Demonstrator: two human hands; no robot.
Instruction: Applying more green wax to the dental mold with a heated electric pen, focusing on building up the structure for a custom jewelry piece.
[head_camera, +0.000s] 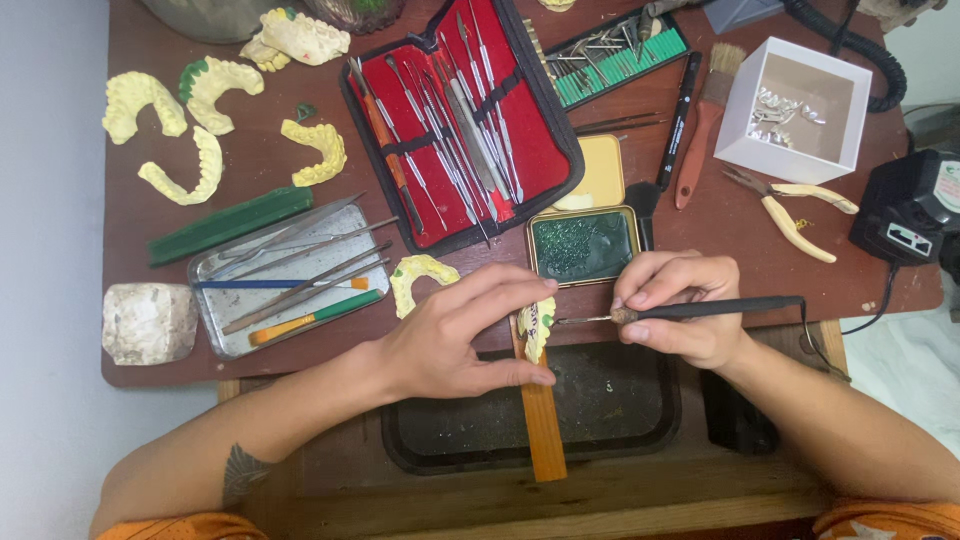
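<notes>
From the head view, the left hand (450, 340) pinches a yellow dental cast (538, 325) over a wooden peg (541, 420). The right hand (680, 315) grips a black wax tool (700, 309), its tip at the cast. Nearby, an open tin (584, 246) holds green wax, a red case (462, 120) steel instruments, and a metal tray (290, 275) brushes.

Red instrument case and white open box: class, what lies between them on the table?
In the head view, between the red instrument case and white box lie a green bur rack, black marker and brush.

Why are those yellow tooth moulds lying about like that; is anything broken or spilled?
Nothing looks broken or spilled. The yellow dental casts lie loosely scattered at the table's far left, and one cast is held by the left hand on a wooden peg.
</notes>
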